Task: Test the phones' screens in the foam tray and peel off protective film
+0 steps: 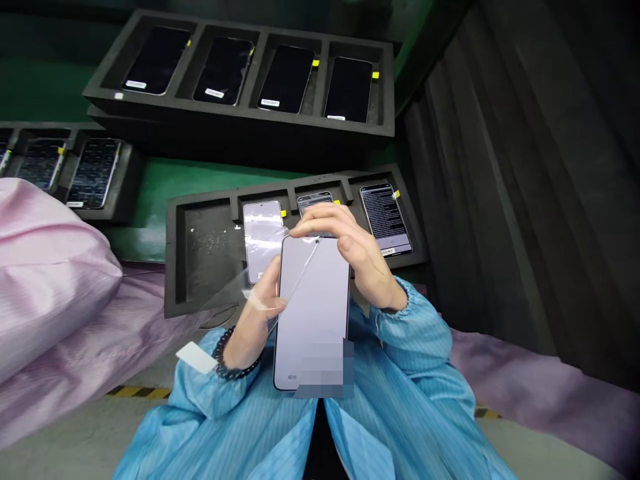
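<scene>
A smartphone point(313, 307) with a lit, pale lilac screen is held upright in front of my chest. My left hand point(257, 317) grips its left edge, the thumb lying over the side of the screen. My right hand point(357, 250) curls over the top edge, fingertips at the top left corner and thumb near the top right. A clear plastic film point(230, 290) is folded diagonally across the upper left of the screen and spreads out left past my left thumb. Which fingers pinch the film I cannot tell. A grey mosaic covers the phone's lower right corner.
Behind the hands lies a black foam tray point(200, 310) with phones in several slots, one with a lit text screen point(385, 217). A raised foam tray point(240, 113) holds dark phones with yellow tabs. Another tray point(125, 193) and a person's pink sleeve point(55, 273) are at left.
</scene>
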